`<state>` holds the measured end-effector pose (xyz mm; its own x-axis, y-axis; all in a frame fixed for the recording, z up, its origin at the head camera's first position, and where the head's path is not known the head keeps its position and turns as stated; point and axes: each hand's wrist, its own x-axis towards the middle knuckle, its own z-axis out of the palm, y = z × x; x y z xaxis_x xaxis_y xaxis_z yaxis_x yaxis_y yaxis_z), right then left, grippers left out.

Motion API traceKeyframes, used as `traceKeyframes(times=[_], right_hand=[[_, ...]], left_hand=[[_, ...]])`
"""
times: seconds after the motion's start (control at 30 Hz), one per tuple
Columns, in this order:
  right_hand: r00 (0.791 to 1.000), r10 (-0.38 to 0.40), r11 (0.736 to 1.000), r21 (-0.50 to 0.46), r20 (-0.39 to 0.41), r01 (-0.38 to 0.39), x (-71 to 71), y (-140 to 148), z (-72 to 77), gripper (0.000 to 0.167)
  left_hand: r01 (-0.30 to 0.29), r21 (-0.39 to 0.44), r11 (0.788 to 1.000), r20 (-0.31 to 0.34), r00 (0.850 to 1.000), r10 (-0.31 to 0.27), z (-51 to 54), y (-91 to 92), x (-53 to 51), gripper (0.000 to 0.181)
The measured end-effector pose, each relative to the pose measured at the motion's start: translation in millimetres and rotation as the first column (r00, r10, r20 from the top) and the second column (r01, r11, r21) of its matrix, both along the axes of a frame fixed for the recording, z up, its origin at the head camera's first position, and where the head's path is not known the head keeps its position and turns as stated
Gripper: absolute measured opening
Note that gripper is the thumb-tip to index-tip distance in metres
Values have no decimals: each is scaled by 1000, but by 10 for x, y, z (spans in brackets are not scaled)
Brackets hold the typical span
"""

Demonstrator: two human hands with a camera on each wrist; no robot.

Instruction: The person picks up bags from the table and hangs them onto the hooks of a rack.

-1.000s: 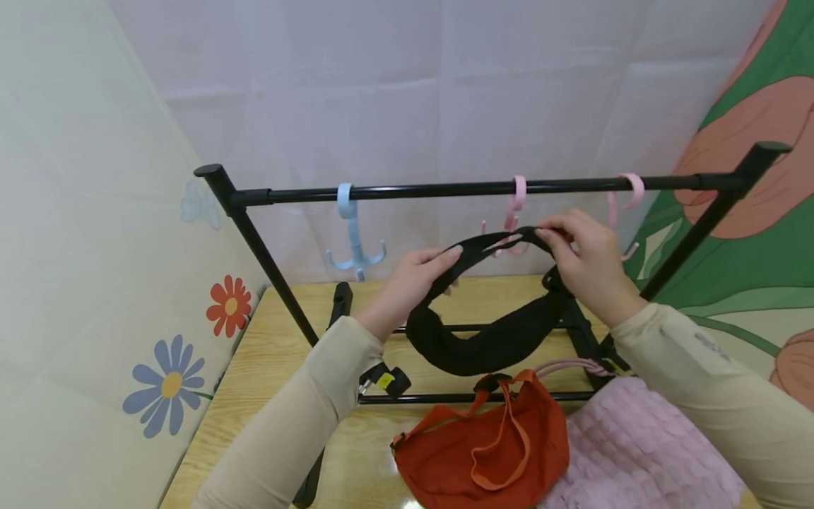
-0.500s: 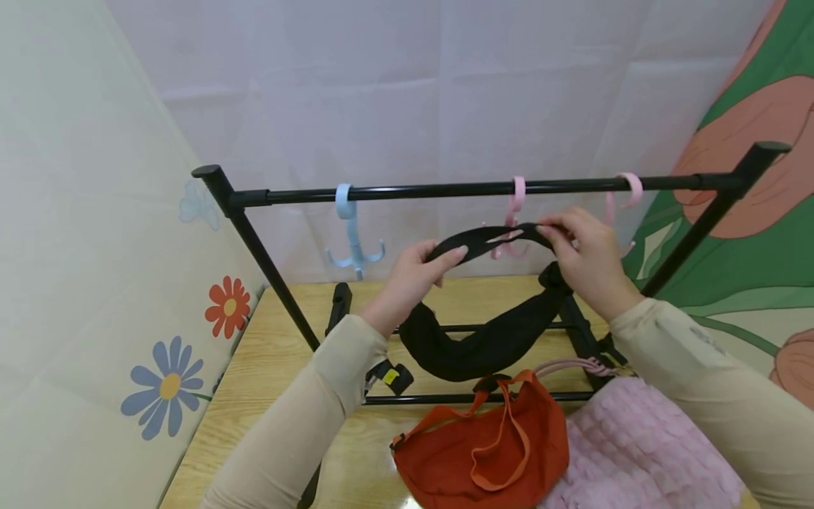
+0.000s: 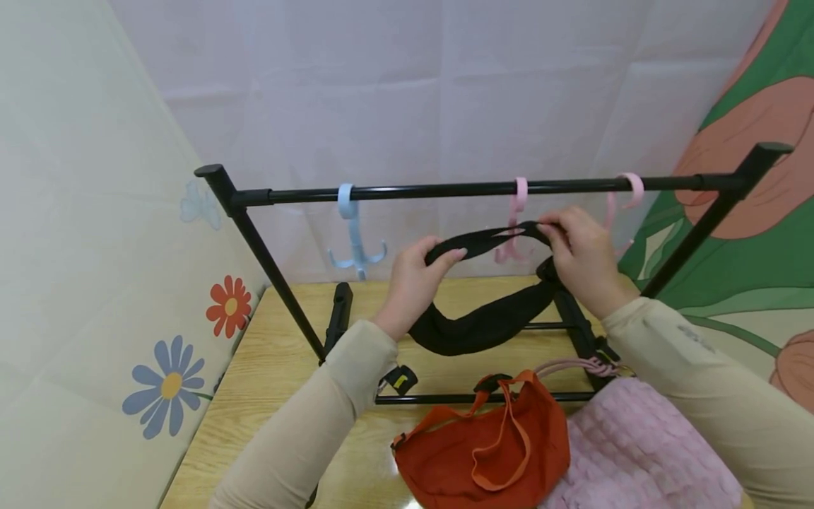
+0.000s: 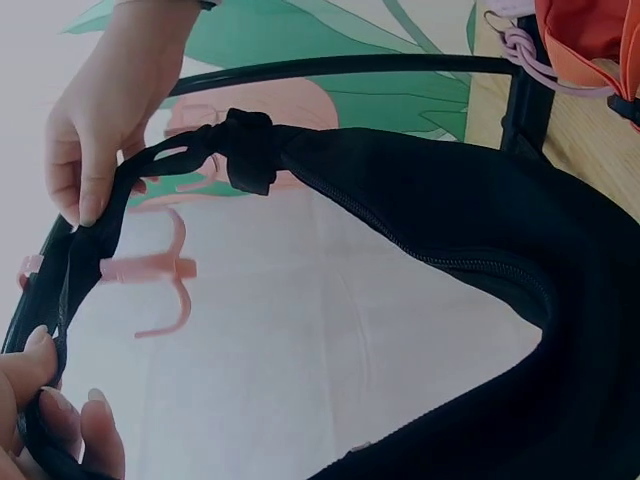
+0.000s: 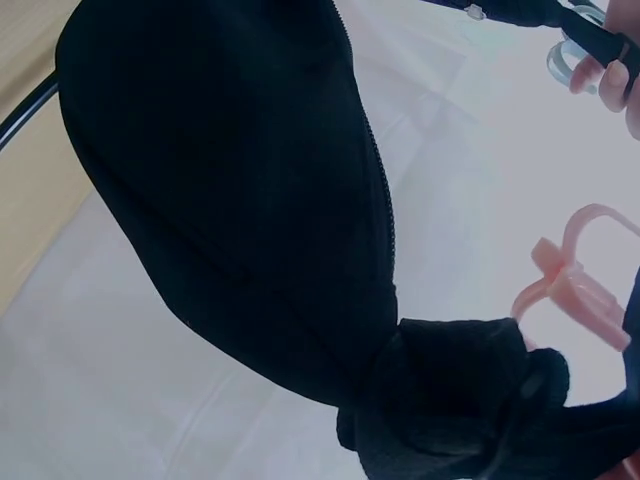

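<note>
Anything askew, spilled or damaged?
No spill or damage visible. Mildly odd: the black bag's strap is bunched into a lump beside the zippered body, unlike the flatter stretch between left hand and right hand. The orange bag's loose strap lies across it.

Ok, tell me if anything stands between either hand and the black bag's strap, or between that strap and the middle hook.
Nothing visible does. The left hand and right hand grip the strap; in the head view, it crosses in front of the middle hook, contact unclear.

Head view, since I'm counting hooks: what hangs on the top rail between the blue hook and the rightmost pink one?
Another pink hook hangs there on the black rail, shown in the head view.
</note>
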<state>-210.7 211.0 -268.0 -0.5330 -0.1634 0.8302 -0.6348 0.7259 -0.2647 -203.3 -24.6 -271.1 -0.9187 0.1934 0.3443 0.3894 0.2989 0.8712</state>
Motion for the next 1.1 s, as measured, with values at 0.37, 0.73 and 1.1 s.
traceKeyframes(times=[0.37, 0.73, 1.1], right_hand=[[1000, -6, 1000, 2, -3, 6, -40, 3, -22, 3], [1000, -20, 1000, -20, 10, 20, -51, -2, -50, 4], [999, -28, 999, -32, 42, 29, -62, -19, -73, 4]], left_hand=[[-40, -23, 999, 8, 999, 40, -25, 42, -28, 23], [-36, 8, 999, 19, 999, 36, -29, 60, -11, 21], [-37, 12, 999, 37, 999, 37, -69, 53, -30, 21]])
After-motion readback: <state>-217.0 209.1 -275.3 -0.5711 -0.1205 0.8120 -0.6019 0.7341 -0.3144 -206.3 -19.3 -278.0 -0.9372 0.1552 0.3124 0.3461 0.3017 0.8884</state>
